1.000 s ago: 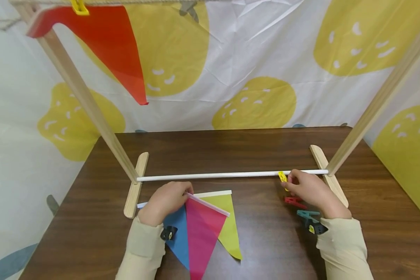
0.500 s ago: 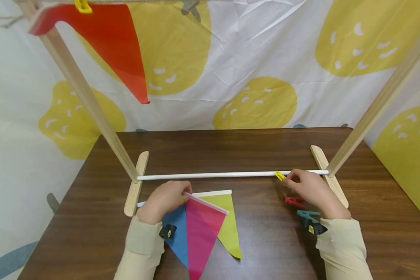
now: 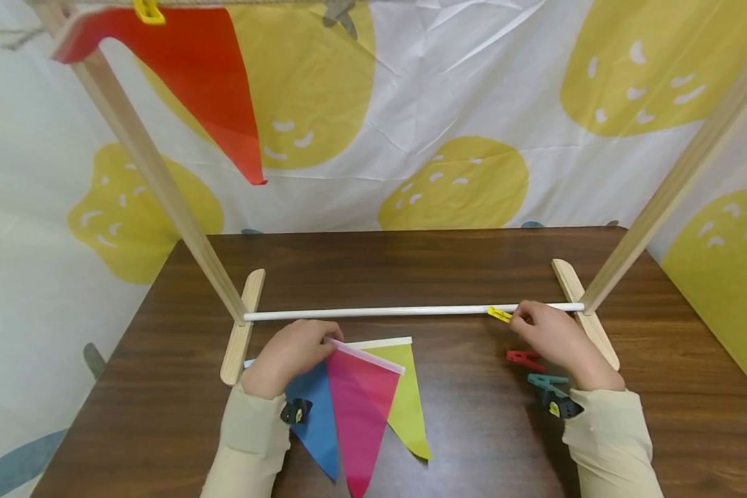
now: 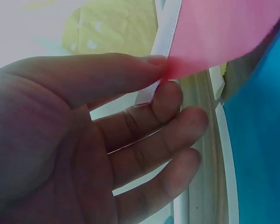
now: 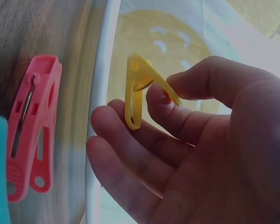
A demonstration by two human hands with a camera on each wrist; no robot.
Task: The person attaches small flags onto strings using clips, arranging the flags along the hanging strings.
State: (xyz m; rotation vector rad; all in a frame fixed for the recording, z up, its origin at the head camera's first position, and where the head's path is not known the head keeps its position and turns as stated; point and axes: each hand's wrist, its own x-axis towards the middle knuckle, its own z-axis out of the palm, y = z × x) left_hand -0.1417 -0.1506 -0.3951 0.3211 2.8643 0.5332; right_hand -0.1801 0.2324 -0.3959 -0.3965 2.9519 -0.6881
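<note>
My left hand (image 3: pixel 295 353) pinches the white top band of a pink pennant (image 3: pixel 364 401) near its left corner, thumb against forefinger in the left wrist view. The pennant hangs point-down, overlapping a blue pennant (image 3: pixel 316 422) and a yellow-green pennant (image 3: pixel 413 408) on the table. Over on the right, my right hand (image 3: pixel 554 339) holds a yellow clothespin (image 5: pixel 139 79) by one leg between thumb and forefinger, its other leg beside the fingers. Just below that hand lie a red clothespin (image 3: pixel 524 359) and a teal clothespin (image 3: pixel 548 382).
A wooden frame has a left post (image 3: pixel 155 173), a right post (image 3: pixel 660 187) and a white crossbar (image 3: pixel 373 312) low across the table (image 3: pixel 473 443). From the rope (image 3: pixel 299 3) above hangs a red pennant (image 3: pixel 214 90) under a yellow clothespin (image 3: pixel 149 11).
The yellow clothespin in my right hand has turned from steeply tilted to nearly level. My left hand has shifted slightly left with the pink pennant, whose tip has swung right.
</note>
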